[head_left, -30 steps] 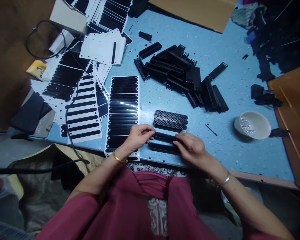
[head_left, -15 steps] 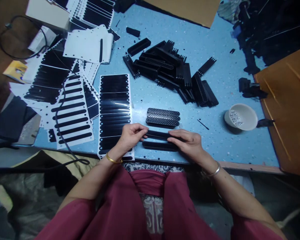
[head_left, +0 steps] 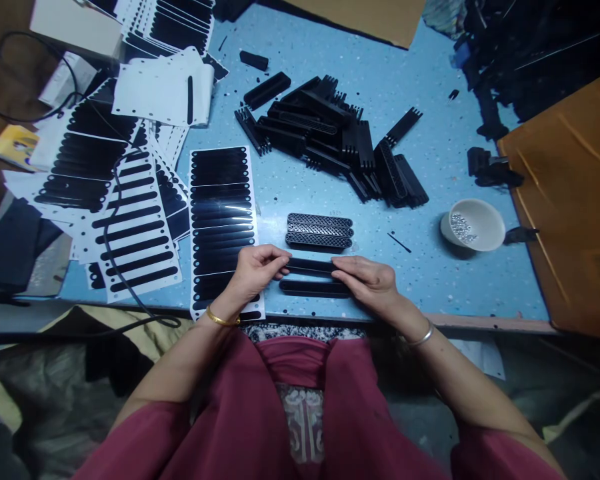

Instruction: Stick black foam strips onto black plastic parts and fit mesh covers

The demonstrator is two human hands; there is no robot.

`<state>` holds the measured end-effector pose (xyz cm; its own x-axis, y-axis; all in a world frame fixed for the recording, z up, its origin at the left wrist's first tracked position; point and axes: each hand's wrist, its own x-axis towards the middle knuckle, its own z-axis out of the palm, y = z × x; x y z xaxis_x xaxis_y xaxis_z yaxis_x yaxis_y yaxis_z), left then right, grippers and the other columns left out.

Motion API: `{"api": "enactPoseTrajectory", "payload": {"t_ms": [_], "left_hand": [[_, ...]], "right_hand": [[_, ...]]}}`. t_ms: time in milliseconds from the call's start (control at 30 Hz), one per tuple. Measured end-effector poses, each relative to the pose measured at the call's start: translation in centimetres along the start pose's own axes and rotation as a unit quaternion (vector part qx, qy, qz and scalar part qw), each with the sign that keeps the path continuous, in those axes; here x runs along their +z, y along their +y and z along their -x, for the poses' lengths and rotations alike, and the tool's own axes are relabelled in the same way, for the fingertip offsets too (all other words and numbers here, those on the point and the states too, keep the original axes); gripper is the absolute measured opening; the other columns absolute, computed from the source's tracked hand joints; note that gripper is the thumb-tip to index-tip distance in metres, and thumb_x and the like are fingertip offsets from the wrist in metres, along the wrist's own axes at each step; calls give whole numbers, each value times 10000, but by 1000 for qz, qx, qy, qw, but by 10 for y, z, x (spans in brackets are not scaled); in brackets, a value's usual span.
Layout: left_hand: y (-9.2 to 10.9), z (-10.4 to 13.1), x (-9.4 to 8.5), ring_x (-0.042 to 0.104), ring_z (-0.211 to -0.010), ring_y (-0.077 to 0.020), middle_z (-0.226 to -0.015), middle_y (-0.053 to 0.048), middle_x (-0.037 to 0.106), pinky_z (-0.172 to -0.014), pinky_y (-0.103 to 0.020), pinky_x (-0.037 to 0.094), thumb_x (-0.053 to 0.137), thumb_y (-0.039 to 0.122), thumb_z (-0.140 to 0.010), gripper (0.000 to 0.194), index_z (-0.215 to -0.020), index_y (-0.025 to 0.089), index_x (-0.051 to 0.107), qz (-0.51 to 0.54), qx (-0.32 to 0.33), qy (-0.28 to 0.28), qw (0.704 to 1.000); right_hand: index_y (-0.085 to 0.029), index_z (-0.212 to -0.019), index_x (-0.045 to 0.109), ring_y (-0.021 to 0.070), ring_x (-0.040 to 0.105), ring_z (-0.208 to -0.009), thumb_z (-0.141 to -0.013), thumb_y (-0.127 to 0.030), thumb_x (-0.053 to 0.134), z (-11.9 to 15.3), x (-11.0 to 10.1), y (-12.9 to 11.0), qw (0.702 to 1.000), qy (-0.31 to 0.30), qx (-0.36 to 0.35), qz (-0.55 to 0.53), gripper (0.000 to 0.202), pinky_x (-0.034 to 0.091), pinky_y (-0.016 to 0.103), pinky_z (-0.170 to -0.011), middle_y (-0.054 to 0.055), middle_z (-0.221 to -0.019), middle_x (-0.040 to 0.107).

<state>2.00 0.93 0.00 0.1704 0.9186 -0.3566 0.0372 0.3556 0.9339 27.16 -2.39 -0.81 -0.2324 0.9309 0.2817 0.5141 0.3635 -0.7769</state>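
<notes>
Between both hands is a long black plastic bar [head_left: 310, 267] with rounded ends. My left hand [head_left: 258, 272] pinches its left end between thumb and fingers. Closed on the right end is my right hand [head_left: 367, 279], its fingertips pressed along the bar. A second black bar [head_left: 313, 288] lies on the table just nearer to me, its right end partly hidden by my right hand. Beyond the held bar, several bars with a diamond-patterned top [head_left: 320, 230] lie side by side. A sheet of black strip stickers [head_left: 223, 213] lies left of them, partly under my left hand and wrist.
A heap of black comb-ended plastic pieces [head_left: 330, 130] covers the table's far middle. At right stands a white cup [head_left: 483, 223] with small shiny bits, beside a brown cardboard box [head_left: 570, 213]. More sticker sheets [head_left: 140, 227] pile up at left, crossed by a black cable [head_left: 111, 257].
The whole view has shifted slightly, so everything appears a little further left. Both hands keep the same hold on the black bar.
</notes>
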Motion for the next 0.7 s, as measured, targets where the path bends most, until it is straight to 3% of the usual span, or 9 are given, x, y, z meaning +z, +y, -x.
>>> {"api": "enactPoseTrajectory", "payload": {"t_ms": [133, 333, 467, 600, 700], "left_hand": [[0, 0, 0, 681, -591, -116, -771, -68, 735, -511, -172, 545, 781, 316, -712, 247, -825, 102, 735, -2, -4, 2, 1000], [1, -2, -1, 683, -587, -132, -715, -56, 714, -494, -181, 533, 797, 328, -683, 272, -815, 102, 720, 4, -9, -6, 1000], [3, 1, -2, 685, -604, -152, -701, -54, 698, -484, -197, 507, 748, 340, -721, 269, -842, 103, 710, -22, 3, -15, 1000], [2, 5, 1, 645, -576, -145, -724, -60, 702, -525, -243, 485, 648, 345, -820, 253, -894, 113, 716, -149, 99, 12, 984], [0, 3, 9, 634, -645, -159, -793, -81, 722, -656, -290, 491, 629, 327, -858, 234, -922, 125, 728, -315, 213, 53, 923]], "right_hand": [[-245, -977, 760, 211, 745, -878, -868, -303, 671, 4, -8, 4, 998, 8, 56, -6, 152, 624, 360, -821, 56, -978, 777], [-177, -960, 733, 209, 746, -724, -880, -379, 647, 26, -26, 18, 962, 159, 206, -78, 234, 627, 340, -648, 79, -823, 771], [-174, -917, 739, 204, 730, -704, -827, -412, 690, 30, -23, 21, 968, 138, 204, -50, 260, 604, 335, -650, 83, -817, 761], [-165, -886, 740, 192, 696, -625, -831, -458, 657, 20, -10, 16, 975, 116, 190, -19, 309, 560, 305, -587, 74, -736, 743], [-166, -850, 738, 182, 670, -599, -864, -475, 608, 8, 0, 10, 981, 108, 149, 51, 335, 531, 293, -572, 77, -712, 731]]}}
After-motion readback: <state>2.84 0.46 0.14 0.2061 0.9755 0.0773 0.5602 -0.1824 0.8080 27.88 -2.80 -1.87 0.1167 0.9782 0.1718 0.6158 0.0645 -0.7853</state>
